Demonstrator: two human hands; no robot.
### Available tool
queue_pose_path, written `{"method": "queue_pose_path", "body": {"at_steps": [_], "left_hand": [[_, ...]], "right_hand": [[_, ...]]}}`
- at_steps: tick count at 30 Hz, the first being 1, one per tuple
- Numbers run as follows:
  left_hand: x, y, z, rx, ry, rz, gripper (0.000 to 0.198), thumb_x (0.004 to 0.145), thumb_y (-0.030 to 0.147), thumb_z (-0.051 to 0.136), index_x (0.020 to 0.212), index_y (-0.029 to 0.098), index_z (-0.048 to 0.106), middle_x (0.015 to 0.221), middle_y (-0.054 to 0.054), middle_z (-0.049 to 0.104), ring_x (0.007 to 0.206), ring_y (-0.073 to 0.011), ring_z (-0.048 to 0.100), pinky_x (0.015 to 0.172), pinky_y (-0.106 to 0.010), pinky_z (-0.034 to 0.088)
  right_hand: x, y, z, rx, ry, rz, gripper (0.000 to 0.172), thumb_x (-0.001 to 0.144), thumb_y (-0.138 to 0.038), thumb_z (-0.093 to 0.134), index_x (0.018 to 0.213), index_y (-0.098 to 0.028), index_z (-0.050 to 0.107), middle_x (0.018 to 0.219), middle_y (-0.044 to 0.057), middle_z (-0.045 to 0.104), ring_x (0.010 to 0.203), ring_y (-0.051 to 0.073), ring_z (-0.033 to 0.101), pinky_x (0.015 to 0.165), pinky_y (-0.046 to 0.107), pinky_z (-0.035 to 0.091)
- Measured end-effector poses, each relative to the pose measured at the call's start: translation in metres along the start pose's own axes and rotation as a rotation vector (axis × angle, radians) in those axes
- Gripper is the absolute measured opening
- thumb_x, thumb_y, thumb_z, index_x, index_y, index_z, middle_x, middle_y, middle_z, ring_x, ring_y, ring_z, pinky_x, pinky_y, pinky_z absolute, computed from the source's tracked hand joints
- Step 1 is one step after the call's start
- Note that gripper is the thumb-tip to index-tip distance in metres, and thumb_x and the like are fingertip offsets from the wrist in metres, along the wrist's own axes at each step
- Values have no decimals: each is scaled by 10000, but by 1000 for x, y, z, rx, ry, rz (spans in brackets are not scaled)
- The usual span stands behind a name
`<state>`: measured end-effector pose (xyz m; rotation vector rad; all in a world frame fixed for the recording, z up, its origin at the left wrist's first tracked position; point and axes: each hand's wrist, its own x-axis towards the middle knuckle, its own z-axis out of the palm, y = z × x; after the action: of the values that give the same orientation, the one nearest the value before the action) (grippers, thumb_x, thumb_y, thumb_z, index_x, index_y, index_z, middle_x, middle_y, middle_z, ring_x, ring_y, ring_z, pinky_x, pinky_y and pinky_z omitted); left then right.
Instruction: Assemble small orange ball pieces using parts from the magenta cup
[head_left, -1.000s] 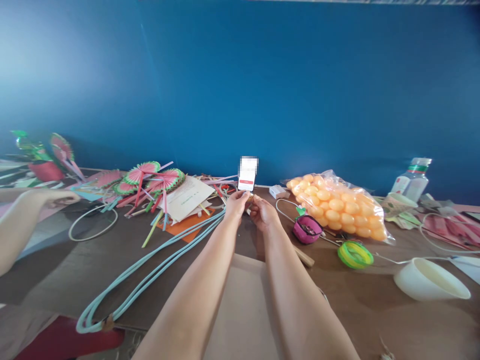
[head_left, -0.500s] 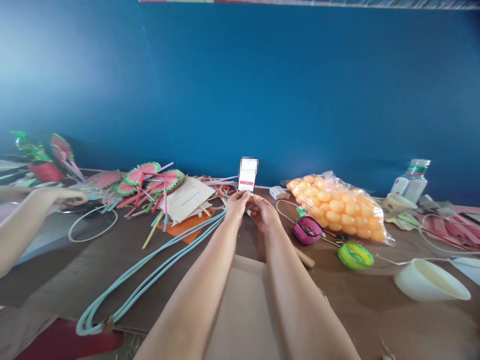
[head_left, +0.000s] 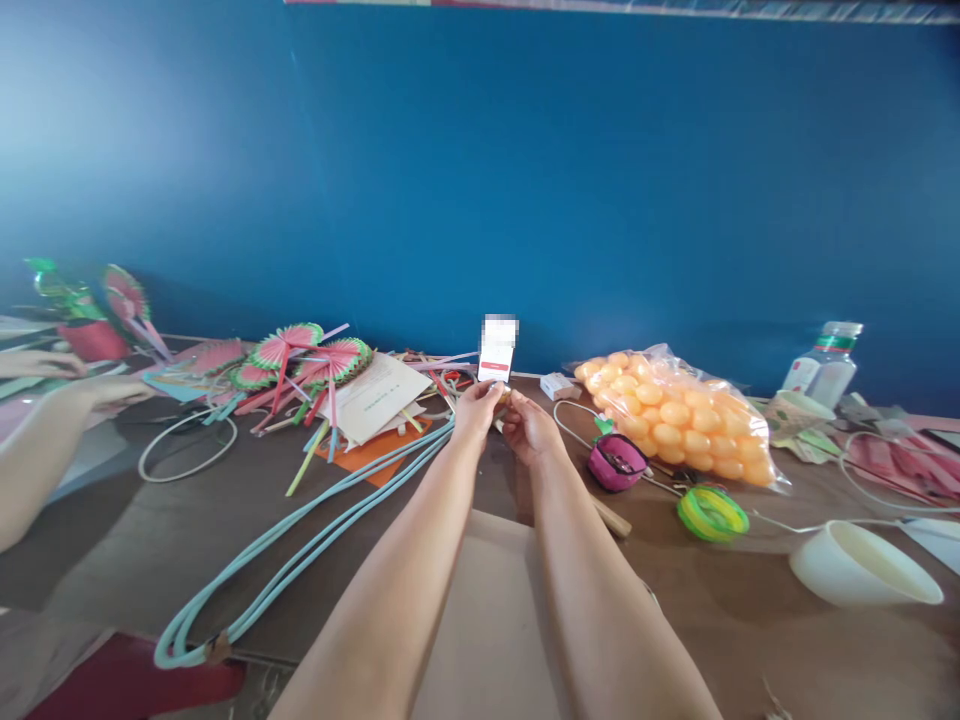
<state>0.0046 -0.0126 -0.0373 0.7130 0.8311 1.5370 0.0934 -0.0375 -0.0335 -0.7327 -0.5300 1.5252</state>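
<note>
My left hand (head_left: 477, 414) and my right hand (head_left: 532, 430) meet over the middle of the table, fingers closed and fingertips almost touching. Between them is a tiny yellowish thing, too small to make out. Just behind the fingertips a phone (head_left: 496, 352) leans upright with its screen lit, its lower edge partly hidden by my left hand. A pale cable (head_left: 570, 432) and a magenta pouch (head_left: 617, 463) with a green top lie to the right of my right hand. Left of my left hand run several light blue tubes (head_left: 322, 535), bundled into a long loop.
Pink-and-green paper fans (head_left: 289, 347), a white paper (head_left: 379, 397) and strips lie left. A clear bag of orange balls (head_left: 679, 415), green coil (head_left: 712, 514), white cup (head_left: 862, 565) and bottle (head_left: 825, 365) stand right. Another person's arm (head_left: 45, 455) reaches in at far left.
My hands stay nearly where they were, pinched together. At the far left, the other person's hands have shifted, and a light blue piece now shows beside them.
</note>
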Motion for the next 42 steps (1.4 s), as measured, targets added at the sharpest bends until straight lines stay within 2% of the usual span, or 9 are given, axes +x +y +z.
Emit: {"method": "queue_pose_path", "body": {"at_steps": [12,28,35,42], "left_hand": [[1,-1,0,39,-12,37,311,611,300,828,842,129,710,782,-55,699,745,-169,654,823,-356,523],[3,-7,-5,248,-19,129,300,684,349,765,914,160,736,887,-80,722,867,-208,670,840,-340,519],[4,-7,-6,268,-21,136,310,688,362,762,923,160,738,888,-81,724,867,-211,673,844,-342,516],[7,-11,-7,313,8,147,303,684,351,771,928,173,745,904,-81,731,895,-220,674,871,-339,503]], "right_hand": [[-3,-1,3,-42,51,-50,205,619,-198,804,720,-165,629,552,-81,496,435,14,383,374,118,335],[-2,-3,2,-29,36,-35,216,587,-157,783,723,-173,616,567,-75,502,444,26,364,383,145,331],[-1,0,3,-51,80,-80,205,573,-172,783,706,-173,627,531,-78,481,458,39,370,422,161,383],[-1,0,3,-119,99,-83,143,605,-206,733,669,-209,605,508,-85,462,467,60,383,513,198,488]]}}
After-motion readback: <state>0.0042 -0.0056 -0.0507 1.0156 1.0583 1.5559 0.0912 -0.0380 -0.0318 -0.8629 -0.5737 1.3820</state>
